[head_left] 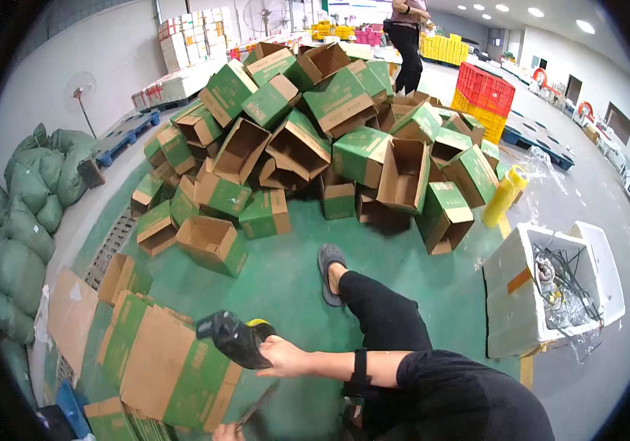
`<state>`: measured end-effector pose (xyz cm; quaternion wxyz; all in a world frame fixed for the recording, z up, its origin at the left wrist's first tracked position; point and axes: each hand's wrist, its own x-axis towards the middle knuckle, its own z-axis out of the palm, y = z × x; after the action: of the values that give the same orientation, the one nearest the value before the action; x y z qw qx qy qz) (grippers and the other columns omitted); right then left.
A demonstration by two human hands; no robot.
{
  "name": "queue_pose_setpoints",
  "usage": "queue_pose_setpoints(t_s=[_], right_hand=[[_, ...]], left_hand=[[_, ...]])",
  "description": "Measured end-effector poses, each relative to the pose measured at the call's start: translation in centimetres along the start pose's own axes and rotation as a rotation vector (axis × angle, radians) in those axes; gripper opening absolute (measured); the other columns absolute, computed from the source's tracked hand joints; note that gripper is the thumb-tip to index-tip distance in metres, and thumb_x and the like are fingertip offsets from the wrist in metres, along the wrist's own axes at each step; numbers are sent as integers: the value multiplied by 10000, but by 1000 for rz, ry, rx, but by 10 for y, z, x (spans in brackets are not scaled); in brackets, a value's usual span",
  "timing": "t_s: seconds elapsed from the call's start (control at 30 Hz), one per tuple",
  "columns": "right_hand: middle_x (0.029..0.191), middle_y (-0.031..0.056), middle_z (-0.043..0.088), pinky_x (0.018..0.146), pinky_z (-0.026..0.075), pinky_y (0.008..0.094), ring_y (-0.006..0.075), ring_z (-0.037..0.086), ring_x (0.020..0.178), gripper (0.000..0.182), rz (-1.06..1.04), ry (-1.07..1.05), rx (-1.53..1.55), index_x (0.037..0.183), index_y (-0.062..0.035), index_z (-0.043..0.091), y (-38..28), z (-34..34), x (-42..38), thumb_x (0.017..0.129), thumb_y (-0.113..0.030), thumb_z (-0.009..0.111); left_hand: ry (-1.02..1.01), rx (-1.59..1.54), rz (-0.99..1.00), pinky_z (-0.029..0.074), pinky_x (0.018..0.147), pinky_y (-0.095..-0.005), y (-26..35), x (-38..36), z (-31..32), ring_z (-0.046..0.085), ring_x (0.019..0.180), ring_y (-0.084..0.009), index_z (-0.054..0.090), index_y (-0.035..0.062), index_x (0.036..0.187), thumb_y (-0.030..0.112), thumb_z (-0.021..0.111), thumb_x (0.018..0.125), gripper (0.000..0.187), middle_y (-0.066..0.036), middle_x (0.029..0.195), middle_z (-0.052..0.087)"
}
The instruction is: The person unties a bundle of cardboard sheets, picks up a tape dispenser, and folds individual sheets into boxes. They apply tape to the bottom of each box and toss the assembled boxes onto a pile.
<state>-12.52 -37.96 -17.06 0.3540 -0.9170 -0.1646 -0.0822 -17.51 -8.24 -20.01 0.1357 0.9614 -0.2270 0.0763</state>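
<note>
Over flattened cardboard (160, 356), your right hand (284, 357) has its fingers clamped on a black tool (232, 338), probably a tape dispenser, jutting beyond them. Your left hand's (228, 433) grip I cannot tell. Boxes (360, 156) heap on green floor (282, 275).

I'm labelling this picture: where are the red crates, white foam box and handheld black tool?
Red crates (482, 89): head view, side wall.
White foam box (506, 310): head view, outer wall.
Black tool (232, 341): head view, middle of its body.
</note>
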Motion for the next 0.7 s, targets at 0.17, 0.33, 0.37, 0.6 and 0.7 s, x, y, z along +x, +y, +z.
queue_pose_setpoints(t_s=[0.17,0.33,0.37,0.6,0.7], right_hand=[[752,106,561,742,362,346,259,529,754,519,-212,-238,-130,871,-23,526,-8,54,-25,603,-444,668],[761,115,578,755,349,339,259,549,788,604,-135,-405,-140,956,-15,520,-6,75,-28,597,-480,663],[761,115,578,755,349,339,259,549,788,604,-129,-408,-151,956,-15,520,-3,74,-29,597,-480,663],[889,197,598,799,412,383,328,549,919,713,290,-589,267,1008,7,513,15,75,-17,576,-529,699],[890,214,595,730,438,363,296,574,864,728,334,-509,413,969,67,530,15,73,-16,598,-540,686]], left_hand=[[-10,-93,-1,434,689,-417,27,-8,-3,531,764,-360,617,20,841,130,655,692,189,-180,790,565],[-129,-367,-99,426,698,-423,18,-2,-14,537,744,-338,613,3,817,157,657,711,192,-161,792,581],[-70,-370,-80,431,659,-416,20,-1,-21,544,702,-319,616,8,776,189,650,716,194,-152,776,585],[447,231,-724,394,793,-471,-52,-30,-18,459,989,-377,586,93,1020,419,595,766,413,-187,1113,477],[447,-634,-747,402,809,-448,-74,-38,-6,467,993,-363,469,79,1166,381,592,783,503,-207,1178,427]])
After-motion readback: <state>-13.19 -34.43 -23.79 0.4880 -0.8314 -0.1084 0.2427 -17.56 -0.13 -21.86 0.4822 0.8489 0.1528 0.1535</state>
